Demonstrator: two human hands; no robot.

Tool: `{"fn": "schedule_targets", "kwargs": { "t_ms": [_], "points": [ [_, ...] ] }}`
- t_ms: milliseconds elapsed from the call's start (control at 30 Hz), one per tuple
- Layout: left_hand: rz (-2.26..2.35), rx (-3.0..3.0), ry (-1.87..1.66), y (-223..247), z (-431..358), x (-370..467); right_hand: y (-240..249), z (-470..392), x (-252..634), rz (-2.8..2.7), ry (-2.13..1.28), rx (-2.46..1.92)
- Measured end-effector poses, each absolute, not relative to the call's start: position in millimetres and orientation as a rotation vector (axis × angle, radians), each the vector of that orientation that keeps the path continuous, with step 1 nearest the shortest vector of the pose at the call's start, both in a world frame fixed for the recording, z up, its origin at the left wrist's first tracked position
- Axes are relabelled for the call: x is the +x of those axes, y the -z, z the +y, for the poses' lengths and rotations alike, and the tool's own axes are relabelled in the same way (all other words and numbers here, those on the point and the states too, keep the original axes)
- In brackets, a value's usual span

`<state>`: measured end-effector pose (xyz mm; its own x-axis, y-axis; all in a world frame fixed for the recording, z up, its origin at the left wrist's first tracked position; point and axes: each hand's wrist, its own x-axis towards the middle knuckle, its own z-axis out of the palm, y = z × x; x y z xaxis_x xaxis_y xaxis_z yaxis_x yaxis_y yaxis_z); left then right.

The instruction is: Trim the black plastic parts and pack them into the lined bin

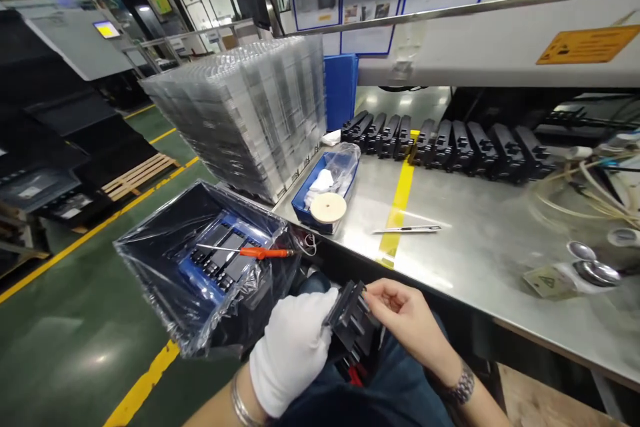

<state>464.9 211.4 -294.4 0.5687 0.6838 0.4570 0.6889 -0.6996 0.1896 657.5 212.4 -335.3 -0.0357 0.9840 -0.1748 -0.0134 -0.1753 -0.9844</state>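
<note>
Over my lap, in front of the table edge, my left hand in a white glove grips a black plastic part by its left side. My bare right hand touches the part's upper right edge, thumb and index finger pinched together there. Whether a small piece sits between those fingertips is too small to tell. Something red shows just below the part. On the metal table, a row of similar black parts stands along the back.
A bin lined with plastic film stands left, with black parts inside and an orange-handled screwdriver across it. Stacked clear trays rise behind a blue box bearing a round disc. A slim pen-like tool lies on the table; tubes are right.
</note>
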Motion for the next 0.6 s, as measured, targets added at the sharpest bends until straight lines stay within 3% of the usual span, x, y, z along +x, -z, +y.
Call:
{"fn": "schedule_targets", "kwargs": {
  "t_ms": [300, 600],
  "points": [
    [-1.43, -3.104, 0.82, 307, 216, 478, 350, 196, 686, -1.142, -1.217, -1.39],
    [-1.245, -3.078, 1.034, 311, 221, 486, 364, 185, 696, -1.238, -0.964, -1.444]
  ]
}}
